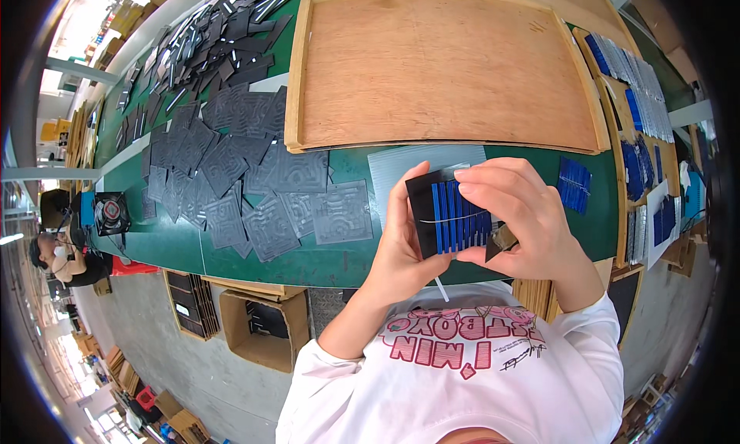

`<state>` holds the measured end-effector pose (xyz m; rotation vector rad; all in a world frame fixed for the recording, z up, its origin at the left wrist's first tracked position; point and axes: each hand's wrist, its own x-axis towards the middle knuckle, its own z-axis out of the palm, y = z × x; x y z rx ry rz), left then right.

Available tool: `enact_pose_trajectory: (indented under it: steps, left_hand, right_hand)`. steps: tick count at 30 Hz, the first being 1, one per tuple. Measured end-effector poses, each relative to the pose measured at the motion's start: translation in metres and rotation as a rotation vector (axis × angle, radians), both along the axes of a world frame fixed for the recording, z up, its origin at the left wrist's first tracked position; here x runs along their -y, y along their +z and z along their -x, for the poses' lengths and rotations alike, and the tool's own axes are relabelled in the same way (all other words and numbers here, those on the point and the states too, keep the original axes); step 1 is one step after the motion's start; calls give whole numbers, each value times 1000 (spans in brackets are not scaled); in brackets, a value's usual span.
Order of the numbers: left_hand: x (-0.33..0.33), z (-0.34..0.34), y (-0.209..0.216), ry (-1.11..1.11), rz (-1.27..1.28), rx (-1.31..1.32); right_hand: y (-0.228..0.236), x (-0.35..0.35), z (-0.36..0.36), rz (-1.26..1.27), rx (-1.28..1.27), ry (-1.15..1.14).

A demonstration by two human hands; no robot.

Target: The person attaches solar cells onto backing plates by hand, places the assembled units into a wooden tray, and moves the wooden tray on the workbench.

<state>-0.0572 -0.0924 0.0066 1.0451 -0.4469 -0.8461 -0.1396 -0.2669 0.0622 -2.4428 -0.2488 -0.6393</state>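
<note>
Close to my body, over the front edge of the green table, I hold a small square panel [455,213] between both hands. Its black base carries a row of dark blue strips like solar cells, with a thin pale wire across them. My left hand [395,251] grips the black left edge, thumb below and fingers along the side. From the right, my right hand [532,216] closes round the panel, fingertips on its upper part and thumb at its lower edge. A small dark and brown piece [499,242] shows by that thumb. Below the panel hangs a thin white strip [442,290].
A pale grey sheet [385,163] lies under my hands. Black patterned square plates [343,213] spread over the table's left, with loose black pieces [216,43] behind. Beyond stands a wood-framed board [447,66]. Blue strips [574,184] lie at right; a cardboard box [285,332] sits below.
</note>
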Motion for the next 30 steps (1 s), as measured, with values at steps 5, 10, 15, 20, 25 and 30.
enact_pose_trajectory:
  steps: [5,10,15,20,25,30]
  left_hand:
    - [2,1,-4,-14,37,-49]
    - [-1,-2,-5,-36,72,-58]
    - [-1,-2,-4,-28,66,-50]
    - [0,-1,-3,-40,58,-74]
    - [-1,-2,-5,-34,67,-47]
    - [0,-2,-6,-46,90,-83]
  right_hand:
    - [0,0,-2,-18,7,10]
    - [-2,1,-1,-11,4,3]
    - [-3,1,-2,-8,0,-2]
    - [-4,1,-3,-12,5,2]
    - [-3,0,-2,-8,3,5]
    - [-2,0,-2,-26,7,7]
